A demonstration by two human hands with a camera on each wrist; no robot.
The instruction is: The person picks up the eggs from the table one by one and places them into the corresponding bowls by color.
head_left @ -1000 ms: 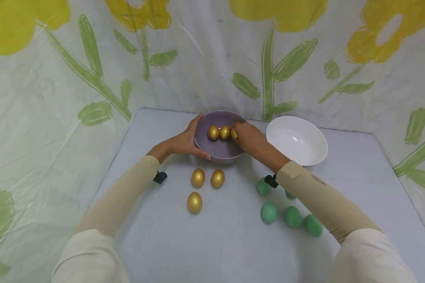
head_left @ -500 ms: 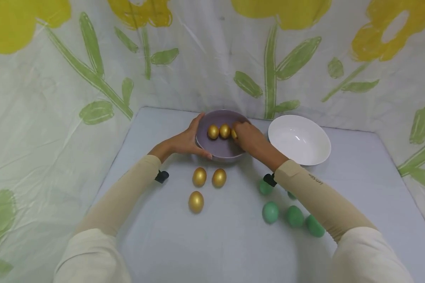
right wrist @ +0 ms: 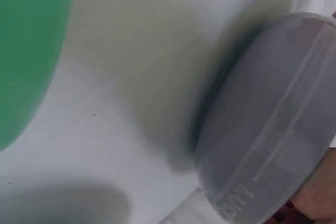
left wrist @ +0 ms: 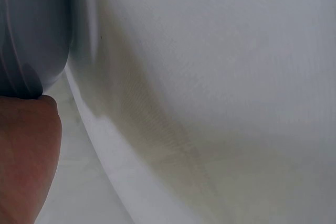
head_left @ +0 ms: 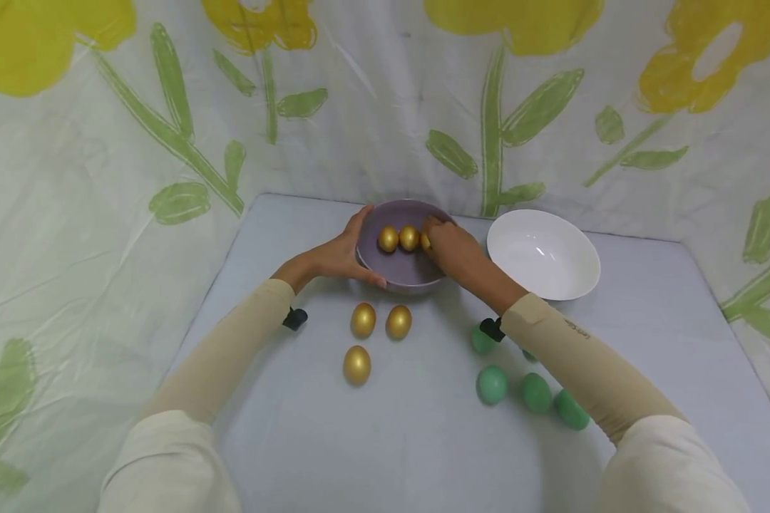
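Note:
A purple bowl [head_left: 401,274] stands at the back of the table. My left hand [head_left: 339,255] holds its left side, thumb along the front and fingers toward the back rim. Inside lie two golden eggs side by side, the left egg [head_left: 388,239] and the middle egg [head_left: 409,238]. My right hand [head_left: 454,253] reaches over the right rim and grips a third golden egg [head_left: 425,242], partly hidden by the fingers. In the right wrist view the bowl's outer wall [right wrist: 268,114] fills the right side. The left wrist view catches the bowl [left wrist: 34,30] above part of the left hand.
Three more golden eggs, one of them the front egg [head_left: 356,365], lie before the bowl. A white bowl [head_left: 539,249] stands to the right. Several green eggs, such as this green egg [head_left: 492,385], lie near the right forearm, which partly covers some. A flowered curtain hangs behind the table.
The head view has shifted slightly. Both hands keep their places at the purple bowl, and the eggs lie as before.

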